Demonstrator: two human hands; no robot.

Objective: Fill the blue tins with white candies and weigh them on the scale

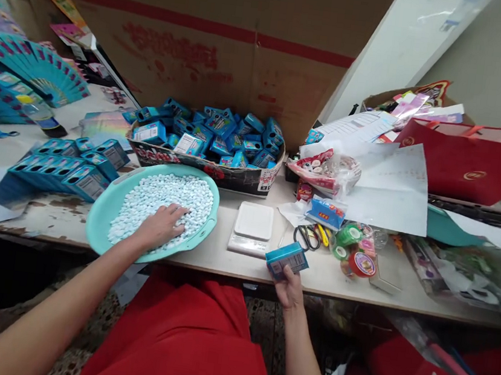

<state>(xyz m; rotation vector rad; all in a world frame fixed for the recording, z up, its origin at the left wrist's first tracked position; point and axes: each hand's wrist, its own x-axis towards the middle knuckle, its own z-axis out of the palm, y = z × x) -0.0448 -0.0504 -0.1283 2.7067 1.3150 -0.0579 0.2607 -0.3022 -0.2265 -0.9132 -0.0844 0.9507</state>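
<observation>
Our right hand (pixel 290 287) has its grip closed on a blue box (pixel 286 257), front edge of bench (pixel 224 224); our left hand (pixel 164 225) rests on white pieces (pixel 163 192) in the mint basin (pixel 99 217), grip state: we cannot tell.

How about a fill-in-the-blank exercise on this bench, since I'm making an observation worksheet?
1. The basin of small pale pieces has the person's ____ in it.
2. The right hand holds a box whose main colour is ____.
3. Between the basin and that box stands a white weighing ____.
4. The large bag at the far right is coloured ____.

Missing words: left hand; blue; scale; red.
</observation>
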